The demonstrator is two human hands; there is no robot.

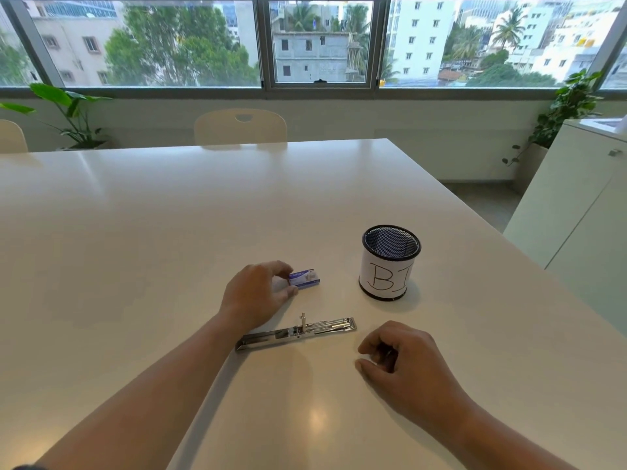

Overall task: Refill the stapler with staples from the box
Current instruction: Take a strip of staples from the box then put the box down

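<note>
A metal stapler (296,334) lies flat on the white table (135,232), swung fully open end to end, with its magazine channel exposed. Just beyond it sits a small blue and white staple box (305,279). My left hand (256,296) rests at the box's left end, with fingertips touching it from above and from the near side. My right hand (403,361) rests on the table to the right of the stapler, fingers loosely curled with nothing visible in them, a short gap away from the stapler's end.
A black mesh pen cup (390,262) wrapped in white paper marked "BI" stands right of the box. A cream chair (241,128) is at the table's far side. A white cabinet (576,215) stands beyond the table's right edge.
</note>
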